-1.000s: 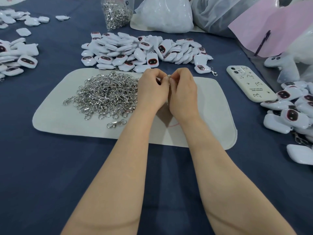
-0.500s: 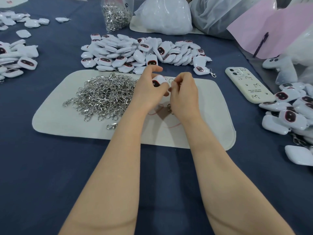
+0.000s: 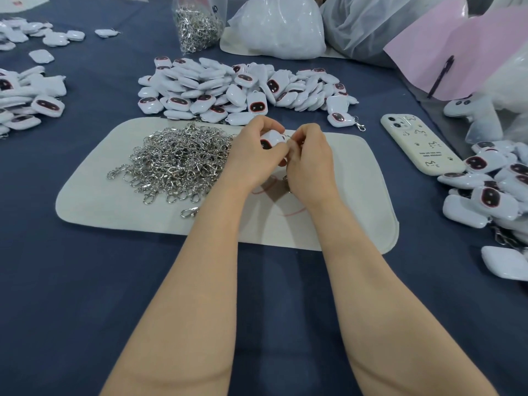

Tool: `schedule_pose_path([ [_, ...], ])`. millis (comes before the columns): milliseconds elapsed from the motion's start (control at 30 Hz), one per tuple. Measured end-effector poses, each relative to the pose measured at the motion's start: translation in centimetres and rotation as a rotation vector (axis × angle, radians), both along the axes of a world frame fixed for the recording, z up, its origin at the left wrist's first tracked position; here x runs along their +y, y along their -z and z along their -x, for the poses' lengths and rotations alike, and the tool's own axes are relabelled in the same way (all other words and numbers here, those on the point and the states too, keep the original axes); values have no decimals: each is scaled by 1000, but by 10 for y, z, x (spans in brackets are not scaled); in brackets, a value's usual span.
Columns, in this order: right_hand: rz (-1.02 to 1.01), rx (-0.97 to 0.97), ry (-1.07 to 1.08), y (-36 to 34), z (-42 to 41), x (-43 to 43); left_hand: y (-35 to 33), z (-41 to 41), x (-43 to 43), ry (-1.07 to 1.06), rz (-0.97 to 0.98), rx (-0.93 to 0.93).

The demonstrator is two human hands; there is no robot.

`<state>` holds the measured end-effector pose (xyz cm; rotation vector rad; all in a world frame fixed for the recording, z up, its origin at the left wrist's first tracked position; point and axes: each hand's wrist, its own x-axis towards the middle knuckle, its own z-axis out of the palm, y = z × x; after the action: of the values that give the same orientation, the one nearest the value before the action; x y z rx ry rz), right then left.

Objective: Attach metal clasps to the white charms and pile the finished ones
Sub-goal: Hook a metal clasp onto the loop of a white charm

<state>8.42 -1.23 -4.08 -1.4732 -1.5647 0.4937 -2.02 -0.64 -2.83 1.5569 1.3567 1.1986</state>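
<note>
At the centre of the frame the left hand (image 3: pixel 251 155) held a white charm (image 3: pixel 271 140) above the pale mat (image 3: pixel 357 195), its fingers (image 3: pixel 270 124) curled round the charm with the dark face partly showing. The right hand (image 3: pixel 311 164) met it from the right, fingers (image 3: pixel 303 132) pinched narrow on a metal clasp (image 3: pixel 286 178) at the charm's upper right edge; most of the clasp was hidden behind the hand. A heap of loose clasps (image 3: pixel 177 158) lay on the left half of the mat. A pile of charms (image 3: pixel 228 87) sat just above the mat on the blue counter (image 3: pixel 85 281). More charms with clasps (image 3: pixel 491 190) lay at the right edge, beside a phone (image 3: pixel 420 147).
</note>
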Motion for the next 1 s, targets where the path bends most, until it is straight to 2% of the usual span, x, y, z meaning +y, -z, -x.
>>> schedule_pose_path([
  [200, -3, -38, -31, 1, 0, 0, 0, 2, 0, -2, 44, 32],
  [533, -15, -79, -79, 1, -1, 1, 1, 6, 0, 11, 84, -43],
  [1000, 22, -79, -61, 2, -3, 2, 2, 6, 0, 22, 63, 35],
])
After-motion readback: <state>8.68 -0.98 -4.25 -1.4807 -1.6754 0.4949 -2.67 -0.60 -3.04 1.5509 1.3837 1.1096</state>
